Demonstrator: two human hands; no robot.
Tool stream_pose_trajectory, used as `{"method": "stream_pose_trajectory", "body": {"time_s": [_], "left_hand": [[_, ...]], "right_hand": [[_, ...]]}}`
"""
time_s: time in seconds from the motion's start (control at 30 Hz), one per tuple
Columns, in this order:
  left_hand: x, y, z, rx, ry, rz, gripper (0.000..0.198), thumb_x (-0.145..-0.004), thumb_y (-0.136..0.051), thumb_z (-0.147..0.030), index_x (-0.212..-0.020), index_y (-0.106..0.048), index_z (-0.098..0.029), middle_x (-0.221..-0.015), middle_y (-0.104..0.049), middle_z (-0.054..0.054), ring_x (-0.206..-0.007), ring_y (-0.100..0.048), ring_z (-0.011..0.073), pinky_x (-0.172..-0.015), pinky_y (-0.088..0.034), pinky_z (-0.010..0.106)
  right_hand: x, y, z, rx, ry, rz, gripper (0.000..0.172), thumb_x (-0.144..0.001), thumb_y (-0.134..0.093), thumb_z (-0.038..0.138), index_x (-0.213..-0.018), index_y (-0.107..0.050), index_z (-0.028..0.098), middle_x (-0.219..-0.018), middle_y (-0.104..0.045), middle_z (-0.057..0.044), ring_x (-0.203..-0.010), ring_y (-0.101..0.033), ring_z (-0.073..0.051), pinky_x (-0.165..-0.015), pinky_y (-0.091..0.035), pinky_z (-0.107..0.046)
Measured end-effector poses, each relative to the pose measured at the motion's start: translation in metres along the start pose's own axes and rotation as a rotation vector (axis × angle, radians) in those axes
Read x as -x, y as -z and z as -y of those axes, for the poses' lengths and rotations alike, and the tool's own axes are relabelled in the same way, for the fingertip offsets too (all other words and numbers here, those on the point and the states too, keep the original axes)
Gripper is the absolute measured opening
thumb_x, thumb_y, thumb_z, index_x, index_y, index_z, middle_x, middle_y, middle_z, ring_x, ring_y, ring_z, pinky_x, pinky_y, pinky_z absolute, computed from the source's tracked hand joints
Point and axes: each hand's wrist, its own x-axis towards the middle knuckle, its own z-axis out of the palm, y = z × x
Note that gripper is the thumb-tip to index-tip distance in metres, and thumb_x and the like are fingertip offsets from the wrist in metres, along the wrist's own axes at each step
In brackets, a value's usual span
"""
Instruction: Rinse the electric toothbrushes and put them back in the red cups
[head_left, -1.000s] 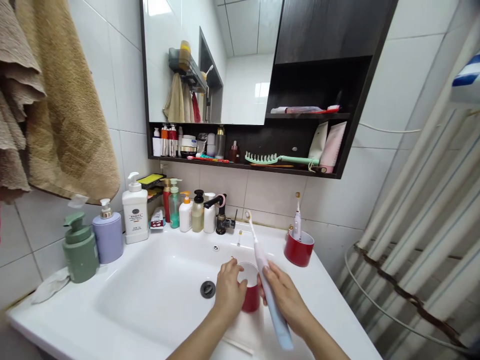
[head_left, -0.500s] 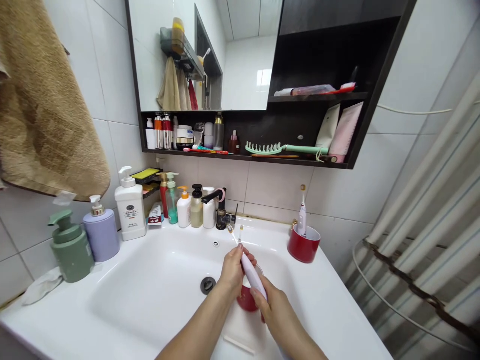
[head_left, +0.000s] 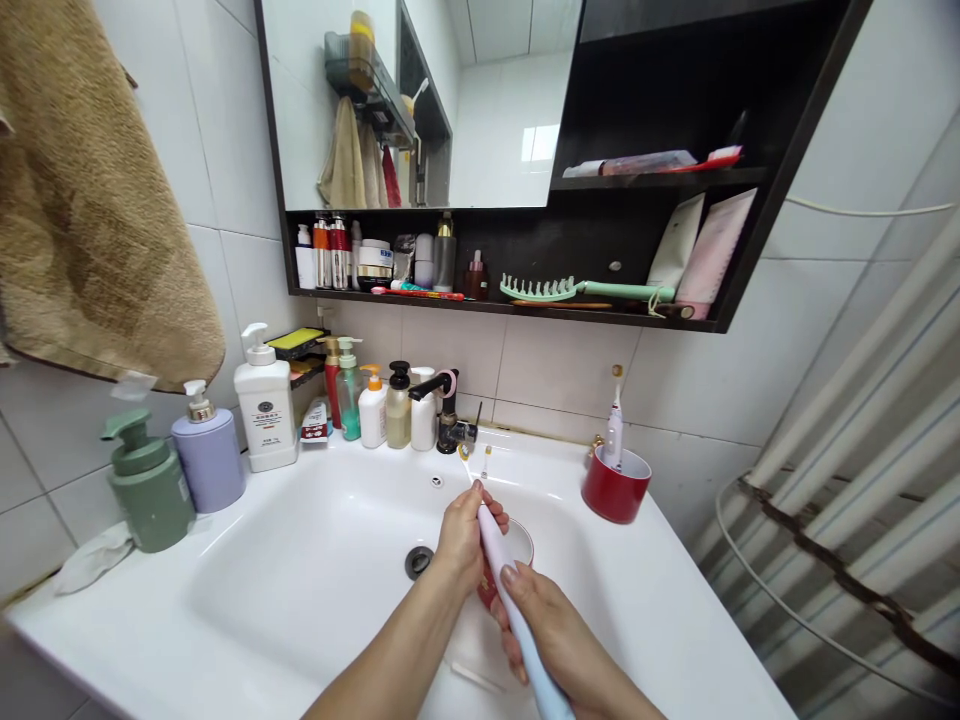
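- Electric toothbrush (head_left: 514,612): held over the basin (head_left: 322,600), slanted, brush head (head_left: 464,454) toward 11 o'clock, butt toward 5 o'clock.
- Handling: handle likely stiff, moderately light, weighted toward the butt; smooth casing would turn slippery if wet. Slim neck and bristles are probably the fragile parts.
- Hold point: grip the thick mid-handle; steady where the neck meets the body, applying no sideways load.
- Right hand (head_left: 553,612): wrapped around the mid-handle, thumb along the upper face, fingers curled below.
- Left hand (head_left: 459,540): at 10 o'clock from the right, partly closed around the neck base; from where I stand, finger pressure cannot be told.
- Red cup (head_left: 523,542): behind the handle, partly hidden; contact with either hand cannot be confirmed.
- Drain (head_left: 418,562): at 9 o'clock from the left hand.
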Motion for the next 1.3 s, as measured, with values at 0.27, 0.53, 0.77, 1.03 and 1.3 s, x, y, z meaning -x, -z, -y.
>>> {"method": "stream_pose_trajectory", "body": {"time_s": [0.27, 0.53, 0.77, 1.03, 1.3], "left_hand": [[0.000, 0.000, 0.000, 0.029, -0.020, -0.025, 0.020, -0.065, -0.047, -0.030, -0.055, -0.039, -0.015, -0.042, -0.043, -0.003, -0.038, -0.043, 0.0060, -0.045, -0.035, 0.019], [-0.002, 0.000, -0.002, 0.037, -0.009, -0.046, 0.021, -0.067, -0.045, -0.029, -0.054, -0.038, -0.015, -0.041, -0.042, -0.004, -0.037, -0.042, 0.0054, -0.042, -0.034, 0.018], [-0.004, 0.002, -0.003, 0.045, -0.024, -0.026, 0.025, -0.064, -0.047, -0.036, -0.055, -0.038, -0.015, -0.041, -0.042, -0.004, -0.038, -0.041, 0.0053, -0.043, -0.034, 0.018], [-0.006, 0.009, 0.001, -0.105, 0.019, 0.112, 0.025, -0.058, -0.054, -0.034, -0.064, -0.048, -0.011, -0.052, -0.051, 0.001, -0.047, -0.046, 0.0070, -0.049, -0.036, 0.019], [-0.026, 0.015, -0.013, -0.136, -0.126, -0.043, 0.013, -0.060, -0.053, -0.025, -0.060, -0.048, -0.013, -0.047, -0.045, -0.004, -0.043, -0.043, 0.0038, -0.049, -0.036, 0.016]], "right_hand": [[-0.002, -0.002, -0.002, 0.221, 0.096, -0.127, 0.026, -0.071, -0.030, 0.043, -0.068, -0.037, 0.018, -0.052, -0.040, 0.005, -0.035, -0.036, -0.005, -0.033, -0.029, -0.019], [0.001, -0.006, -0.001, 0.087, 0.022, -0.049, 0.028, -0.071, -0.031, 0.046, -0.066, -0.035, 0.018, -0.056, -0.040, 0.005, -0.035, -0.037, -0.004, -0.030, -0.028, -0.017], [0.001, -0.006, -0.001, 0.229, 0.064, -0.089, 0.025, -0.072, -0.030, 0.042, -0.067, -0.035, 0.018, -0.054, -0.039, 0.005, -0.035, -0.037, -0.004, -0.032, -0.029, -0.017], [0.003, 0.001, 0.001, 0.183, 0.065, -0.134, 0.027, -0.072, -0.029, 0.042, -0.067, -0.036, 0.017, -0.055, -0.039, 0.005, -0.036, -0.038, -0.005, -0.032, -0.031, -0.017], [0.008, 0.004, -0.004, 0.245, 0.060, -0.119, 0.025, -0.073, -0.029, 0.039, -0.078, -0.039, 0.016, -0.054, -0.040, 0.005, -0.035, -0.038, -0.005, -0.031, -0.028, -0.017]]}}
